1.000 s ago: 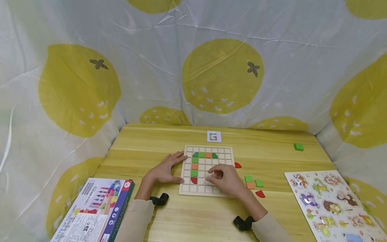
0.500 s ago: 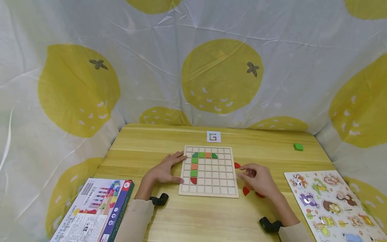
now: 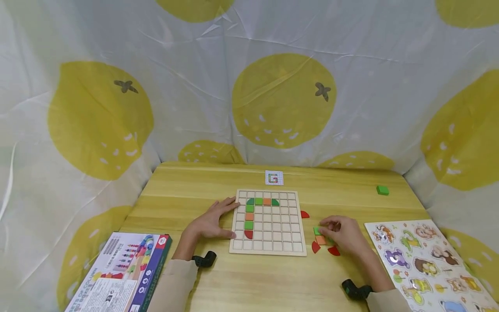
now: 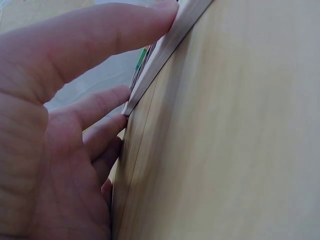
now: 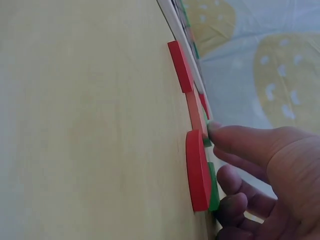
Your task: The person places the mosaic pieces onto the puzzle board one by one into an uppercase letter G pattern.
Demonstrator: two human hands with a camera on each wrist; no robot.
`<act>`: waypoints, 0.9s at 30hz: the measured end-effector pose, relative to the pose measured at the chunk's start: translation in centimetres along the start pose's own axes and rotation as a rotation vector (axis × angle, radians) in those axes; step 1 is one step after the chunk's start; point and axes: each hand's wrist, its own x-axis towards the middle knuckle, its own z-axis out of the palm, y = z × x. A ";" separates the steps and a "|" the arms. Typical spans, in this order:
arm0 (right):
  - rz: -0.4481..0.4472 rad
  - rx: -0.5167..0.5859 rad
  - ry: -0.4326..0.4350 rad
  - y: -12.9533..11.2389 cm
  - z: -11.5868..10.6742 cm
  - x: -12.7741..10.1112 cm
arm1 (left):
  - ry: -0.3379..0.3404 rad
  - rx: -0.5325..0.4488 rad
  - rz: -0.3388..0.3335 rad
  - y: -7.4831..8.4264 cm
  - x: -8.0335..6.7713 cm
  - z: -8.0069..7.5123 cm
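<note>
My left hand [image 3: 212,221] rests at the left edge of the wooden grid board [image 3: 269,248], thumb and fingertips touching its rim; the left wrist view shows the fingers [image 4: 102,102] spread along that edge. Green, orange and red tiles fill part of the grid's left column and upper row. Right of the board, my right hand [image 3: 343,234] has thumb and index finger at a green square tile [image 3: 316,231], pinching it on the table. An orange square tile [image 3: 320,240] adjoins it. Red quarter-round tiles [image 3: 315,247] lie around. Another green tile [image 5: 213,187] sits under the curled fingers.
A small pattern card [image 3: 274,177] lies behind the board. Green blocks [image 3: 383,190] sit at the back right. An animal puzzle board [image 3: 429,260] occupies the right front, a boxed toy [image 3: 121,268] the left front. A lemon-print cloth [image 3: 284,99] hangs behind.
My right hand has moved from over the board to the right, then down to the loose tiles beside it. The left hand stays at the board's edge.
</note>
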 end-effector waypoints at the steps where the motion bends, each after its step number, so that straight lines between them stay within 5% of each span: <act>1: 0.009 0.007 0.001 0.0 0.0 0.1 | 0.003 -0.003 0.000 0.0 0.0 0.0; 13: -0.039 0.005 -0.084 0.1 -0.3 0.8 | 0.008 -0.007 -0.006 0.1 0.1 -0.1; 27: 0.011 0.022 -0.053 0.0 -0.1 0.8 | 0.009 -0.015 0.001 0.1 -0.1 0.1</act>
